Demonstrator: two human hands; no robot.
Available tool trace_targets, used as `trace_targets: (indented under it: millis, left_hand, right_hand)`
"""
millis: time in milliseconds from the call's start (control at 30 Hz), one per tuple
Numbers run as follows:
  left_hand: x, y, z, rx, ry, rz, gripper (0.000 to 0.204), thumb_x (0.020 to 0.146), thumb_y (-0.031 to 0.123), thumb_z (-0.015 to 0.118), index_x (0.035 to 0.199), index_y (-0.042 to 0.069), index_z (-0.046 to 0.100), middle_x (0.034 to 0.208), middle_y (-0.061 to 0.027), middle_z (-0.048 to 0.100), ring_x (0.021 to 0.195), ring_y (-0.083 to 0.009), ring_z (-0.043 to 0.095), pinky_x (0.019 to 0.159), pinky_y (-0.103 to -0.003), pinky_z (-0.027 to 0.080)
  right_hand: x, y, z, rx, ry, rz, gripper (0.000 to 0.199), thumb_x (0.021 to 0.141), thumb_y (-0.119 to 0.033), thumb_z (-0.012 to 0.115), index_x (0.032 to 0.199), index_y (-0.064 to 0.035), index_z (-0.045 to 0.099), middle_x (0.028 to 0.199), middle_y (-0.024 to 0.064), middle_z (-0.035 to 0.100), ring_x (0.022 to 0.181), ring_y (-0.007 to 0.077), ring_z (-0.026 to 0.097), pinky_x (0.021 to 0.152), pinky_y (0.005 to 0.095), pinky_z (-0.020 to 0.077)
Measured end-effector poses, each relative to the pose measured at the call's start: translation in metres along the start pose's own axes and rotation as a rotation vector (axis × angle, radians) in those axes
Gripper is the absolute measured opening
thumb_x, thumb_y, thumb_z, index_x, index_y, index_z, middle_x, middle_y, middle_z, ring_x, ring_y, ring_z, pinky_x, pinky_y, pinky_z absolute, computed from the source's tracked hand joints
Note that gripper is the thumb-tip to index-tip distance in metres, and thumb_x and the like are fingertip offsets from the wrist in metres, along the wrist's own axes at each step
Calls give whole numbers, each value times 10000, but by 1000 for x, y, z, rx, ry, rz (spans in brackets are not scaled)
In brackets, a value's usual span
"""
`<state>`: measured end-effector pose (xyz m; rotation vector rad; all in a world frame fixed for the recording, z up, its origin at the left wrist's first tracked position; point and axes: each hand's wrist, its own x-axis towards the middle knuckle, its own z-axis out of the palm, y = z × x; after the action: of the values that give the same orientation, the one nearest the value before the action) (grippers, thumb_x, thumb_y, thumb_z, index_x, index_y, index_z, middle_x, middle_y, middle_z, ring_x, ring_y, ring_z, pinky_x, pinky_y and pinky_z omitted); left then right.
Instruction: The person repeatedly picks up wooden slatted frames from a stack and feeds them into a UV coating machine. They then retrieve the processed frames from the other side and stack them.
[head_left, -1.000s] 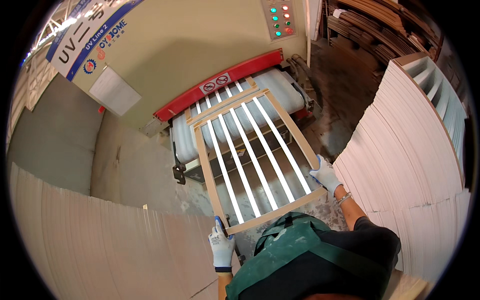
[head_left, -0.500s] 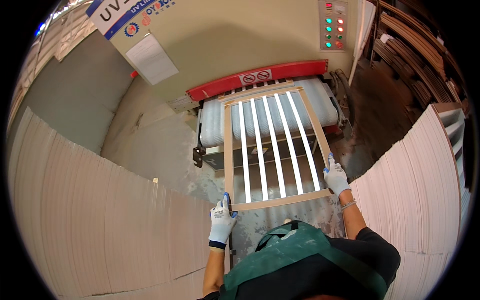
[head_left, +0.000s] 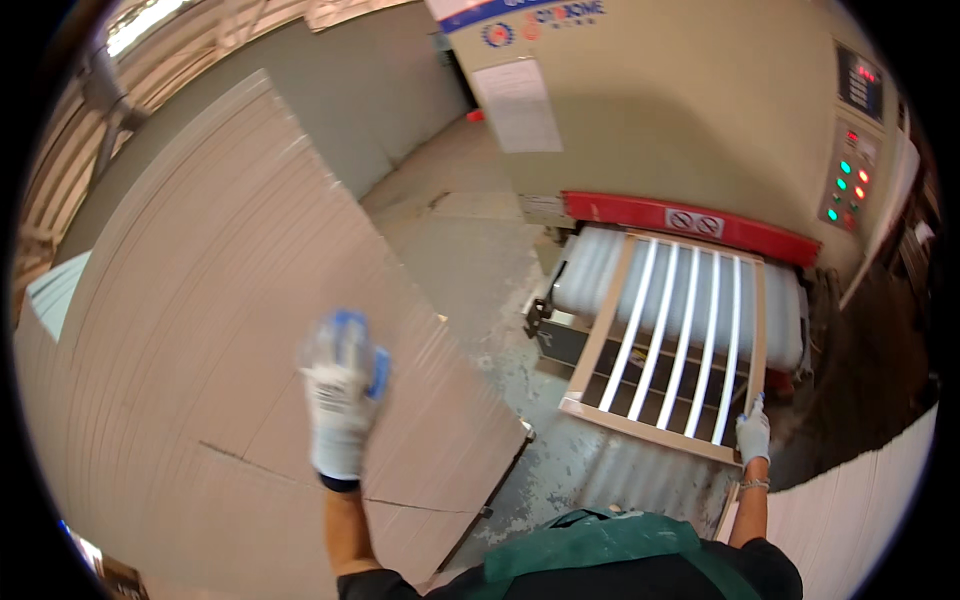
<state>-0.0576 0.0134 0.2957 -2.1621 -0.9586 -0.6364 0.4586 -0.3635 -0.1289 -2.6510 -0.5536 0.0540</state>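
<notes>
A slatted rectangular frame (head_left: 668,345) with white bars lies on the roller conveyor (head_left: 590,275) in front of a red-edged machine opening. My right hand (head_left: 752,432), in a white glove, grips the frame's near right corner. My left hand (head_left: 340,395), gloved in white with blue fingertips, is blurred and raised over a tall stack of pale flat panels (head_left: 200,350) on my left. It holds nothing and its fingers are apart.
A large beige machine (head_left: 680,110) with a panel of lit buttons (head_left: 848,185) stands behind the conveyor. Another stack of pale panels (head_left: 860,520) sits at the lower right. Stained concrete floor (head_left: 470,250) runs between the left stack and the conveyor.
My left hand let go of the frame's near left corner and swung left over the panel stack. My view turned left. The right hand stays on the frame.
</notes>
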Motion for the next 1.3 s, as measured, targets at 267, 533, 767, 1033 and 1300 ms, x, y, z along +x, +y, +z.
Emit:
trace_targets:
  millis: [267, 533, 767, 1033, 1300]
  left_hand:
    - [87, -172, -208, 1022, 513, -155, 590, 1027, 485, 565, 1426, 50, 567, 1417, -181, 584, 1320, -374, 543, 1112, -495, 412]
    - [67, -246, -254, 654, 42, -481, 572, 976, 467, 637, 1377, 62, 590, 1312, -185, 643, 1234, -345, 598, 1035, -464, 468]
    - [33, -215, -273, 854, 487, 214, 593, 886, 304, 763, 1425, 165, 559, 1295, -94, 648, 1190, -275, 627, 992, -403, 535]
    - [-20, -103, -338, 903, 421, 174, 422, 931, 489, 719, 889, 79, 629, 783, -75, 625, 762, -250, 637, 781, -434, 480]
    - [-138, -33, -228, 618, 7, 16, 343, 935, 159, 693, 1269, 80, 702, 1016, -83, 625, 1045, -250, 623, 1150, -559, 402]
  right_hand:
    - [83, 12, 14, -11, 27, -113, 693, 926, -118, 607, 1536, 45, 323, 1100, 297, 678, 1034, 430, 663, 943, 484, 524]
    - [128, 0, -22, -188, -68, -84, 663, 873, -184, 626, 1494, -41, 443, 1328, 288, 609, 1223, 436, 589, 1036, 481, 486]
    - [73, -169, -107, 137, 238, -450, 684, 883, -209, 717, 1496, -50, 458, 1466, 220, 529, 1328, 368, 539, 1101, 448, 445]
    - [-27, -401, -196, 1470, -831, -795, 448, 1045, -240, 608, 1386, 47, 567, 1193, 124, 687, 945, 176, 697, 793, 314, 600]
    - [-100, -521, -243, 1718, -1485, -999, 555, 1077, -465, 466, 1366, 3, 539, 1111, 163, 709, 943, 270, 724, 808, 371, 598]
